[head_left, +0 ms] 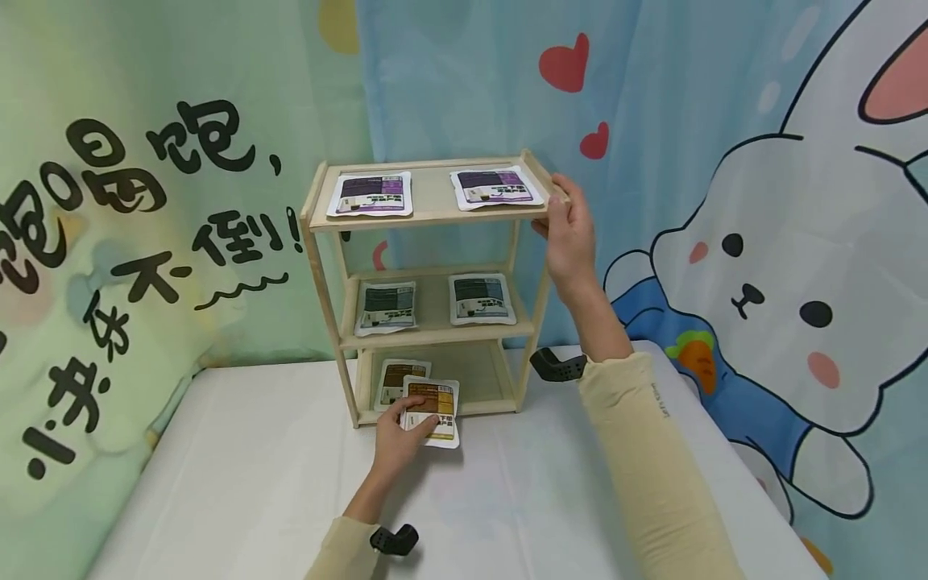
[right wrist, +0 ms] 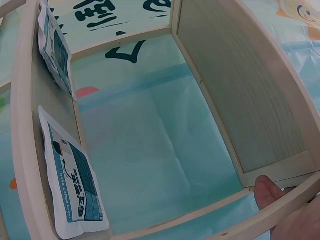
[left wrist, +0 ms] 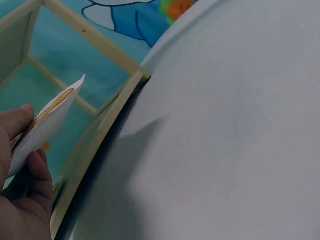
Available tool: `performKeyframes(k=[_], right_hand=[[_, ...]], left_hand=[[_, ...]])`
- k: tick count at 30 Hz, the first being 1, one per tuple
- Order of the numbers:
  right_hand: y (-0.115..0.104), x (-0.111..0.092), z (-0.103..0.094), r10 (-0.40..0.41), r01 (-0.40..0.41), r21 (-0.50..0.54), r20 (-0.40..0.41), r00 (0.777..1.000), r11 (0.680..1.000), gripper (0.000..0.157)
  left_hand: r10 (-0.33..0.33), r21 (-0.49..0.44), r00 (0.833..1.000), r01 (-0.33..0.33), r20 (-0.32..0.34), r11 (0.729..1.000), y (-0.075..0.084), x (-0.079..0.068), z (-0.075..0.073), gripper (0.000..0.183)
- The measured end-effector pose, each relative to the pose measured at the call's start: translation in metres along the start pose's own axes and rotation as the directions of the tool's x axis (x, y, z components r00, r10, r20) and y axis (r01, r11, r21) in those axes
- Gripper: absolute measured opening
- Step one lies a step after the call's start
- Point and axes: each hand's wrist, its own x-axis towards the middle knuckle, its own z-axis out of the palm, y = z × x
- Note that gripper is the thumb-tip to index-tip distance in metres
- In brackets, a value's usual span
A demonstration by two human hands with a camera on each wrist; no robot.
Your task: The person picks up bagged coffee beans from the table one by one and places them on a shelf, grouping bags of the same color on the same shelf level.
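Observation:
My left hand (head_left: 397,441) pinches a white sachet with an orange-brown label (head_left: 441,399) at the front of the bottom shelf. In the left wrist view this sachet (left wrist: 59,112) is tilted between thumb and fingers. It overlaps a dark brown sachet (head_left: 391,379) lying on the bottom shelf in the head view. My right hand (head_left: 573,242) grips the top right corner of a three-tier wooden rack (head_left: 432,193); in the right wrist view its fingers (right wrist: 267,191) are at the rack's frame.
Two purple-labelled sachets, left (head_left: 370,195) and right (head_left: 496,187), lie on the top shelf. On the middle shelf are a dark green one (head_left: 386,308) and a blue one (head_left: 481,299). The rack stands on a white-covered table (head_left: 254,467) before printed curtains (head_left: 457,89).

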Motion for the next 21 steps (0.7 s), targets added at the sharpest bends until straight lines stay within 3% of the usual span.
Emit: performKeyframes(k=[14, 21], right_hand=[[-0.003, 0.003, -0.003, -0.013, 0.013, 0.036, -0.004, 1.000, 0.999, 0.048], [-0.001, 0.002, 0.001, -0.014, 0.014, 0.004, -0.004, 1.000, 1.000, 0.047]], left_hand=[[-0.038, 0.112, 0.989, 0.022, 0.143, 0.994, 0.004, 0.039, 0.042, 0.037], [-0.113, 0.118, 0.978, 0.093, 0.176, 0.989, 0.004, 0.052, 0.051, 0.042]])
